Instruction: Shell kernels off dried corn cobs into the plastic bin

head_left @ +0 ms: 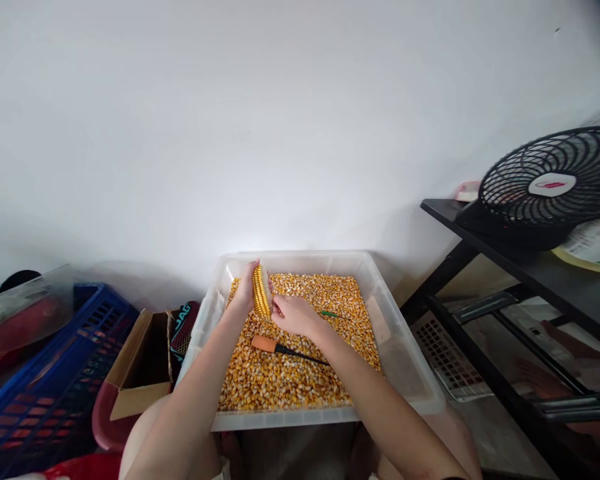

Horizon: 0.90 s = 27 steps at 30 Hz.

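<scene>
An ear of corn [261, 293] is held nearly upright over the tub, with yellow kernels in rows and a paler stripped strip along its right side. My left hand [245, 288] is wrapped round its left side. My right hand [291, 313] is closed, its fingers curled against the ear's right side; the fingertips are partly hidden. Below both hands, loose corn kernels [275, 383] cover the floor of a clear plastic tub [405, 353]. On the kernels lies a screwdriver-like tool [265, 343] with an orange handle and dark shaft. Farther back is a thin green-handled tool [329, 314].
The tub rests across my legs, close to a white wall [300, 133]. To the left stand an open cardboard box [143, 360] and a blue crate [55, 373]. At right, a black fan [555, 180] sits on a dark table [505, 250], near a white basket [447, 353].
</scene>
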Tool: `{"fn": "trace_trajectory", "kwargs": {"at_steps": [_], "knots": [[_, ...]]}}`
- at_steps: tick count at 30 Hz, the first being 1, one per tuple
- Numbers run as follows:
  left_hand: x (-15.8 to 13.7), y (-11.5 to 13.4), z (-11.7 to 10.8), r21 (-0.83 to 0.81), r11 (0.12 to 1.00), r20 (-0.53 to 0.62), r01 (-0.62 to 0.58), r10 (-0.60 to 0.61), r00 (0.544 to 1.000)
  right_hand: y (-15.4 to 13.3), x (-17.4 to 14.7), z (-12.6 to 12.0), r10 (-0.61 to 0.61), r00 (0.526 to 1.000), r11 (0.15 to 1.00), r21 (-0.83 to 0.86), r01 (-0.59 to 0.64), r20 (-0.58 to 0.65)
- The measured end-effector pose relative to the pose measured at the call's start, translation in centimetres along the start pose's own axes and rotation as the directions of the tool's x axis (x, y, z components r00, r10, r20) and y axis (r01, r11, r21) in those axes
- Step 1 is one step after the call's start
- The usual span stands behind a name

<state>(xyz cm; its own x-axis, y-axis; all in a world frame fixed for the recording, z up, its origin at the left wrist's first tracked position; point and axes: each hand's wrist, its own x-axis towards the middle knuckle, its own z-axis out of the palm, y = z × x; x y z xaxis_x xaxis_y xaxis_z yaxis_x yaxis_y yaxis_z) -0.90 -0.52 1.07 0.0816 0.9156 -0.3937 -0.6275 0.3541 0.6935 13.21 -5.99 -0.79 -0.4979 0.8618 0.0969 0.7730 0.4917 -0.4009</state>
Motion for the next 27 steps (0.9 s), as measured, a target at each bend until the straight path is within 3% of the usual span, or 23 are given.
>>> {"fn": "trace_trajectory", "kwargs": {"at_steps": [5, 23, 27], "knots": [[0.13, 0.05, -0.29, 0.082, 0.996, 0.059, -0.03, 0.026, 0.998, 0.16, -0.02, -0.07, -0.021, 0.999, 0.998, 0.067, 0.023, -0.033], [0.03, -0.05, 0.05, 0.11, 0.994, 0.049, -0.003, -0.002, 0.999, 0.53, 0.03, 0.19, -0.001, 1.0, 0.989, 0.15, 0.003, -0.012], [0.03, 0.12, -0.11, 0.107, 0.993, 0.087, -0.052, 0.042, 0.995, 0.81, 0.19, 0.37, 0.015, 1.0, 0.963, 0.271, -0.012, -0.013]]}}
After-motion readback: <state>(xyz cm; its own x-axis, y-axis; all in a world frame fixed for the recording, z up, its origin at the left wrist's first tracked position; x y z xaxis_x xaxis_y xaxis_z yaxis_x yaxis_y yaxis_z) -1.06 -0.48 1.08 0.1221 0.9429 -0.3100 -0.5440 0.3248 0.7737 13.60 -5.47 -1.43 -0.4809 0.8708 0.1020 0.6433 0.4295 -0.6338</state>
